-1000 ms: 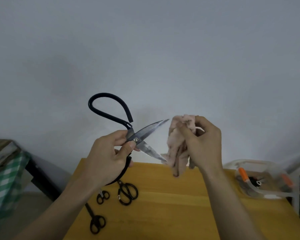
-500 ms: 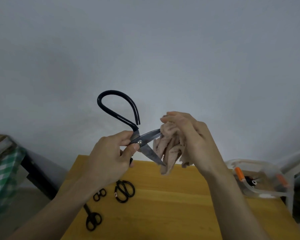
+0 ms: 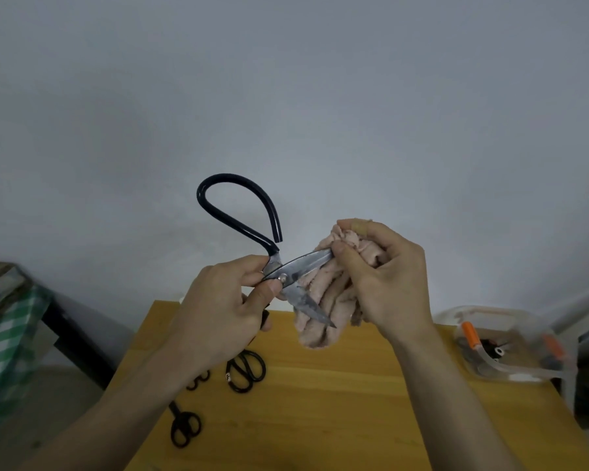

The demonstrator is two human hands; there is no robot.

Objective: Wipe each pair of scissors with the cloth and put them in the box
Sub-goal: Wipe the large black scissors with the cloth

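Note:
My left hand (image 3: pixel 225 307) grips a large pair of scissors (image 3: pixel 296 270) at the pivot, blades spread apart, one big black loop handle standing up above the hand. My right hand (image 3: pixel 385 277) holds a crumpled pink cloth (image 3: pixel 323 300) and pinches it round the tip of the upper blade. The lower blade points down across the cloth. The clear plastic box (image 3: pixel 510 375) stands on the table's right side, with several scissors with orange and black handles inside.
On the wooden table (image 3: pixel 320 402) lie three black scissors: a medium pair (image 3: pixel 245 368), a small pair (image 3: pixel 198 380) partly behind my left arm, and another (image 3: pixel 182 426) near the left edge. A green checked cloth (image 3: pixel 0 351) sits left of the table.
My right hand slid the cloth in along the upper blade and back out toward its tip. My left hand kept its grip on the scissors, which shifted slightly right.

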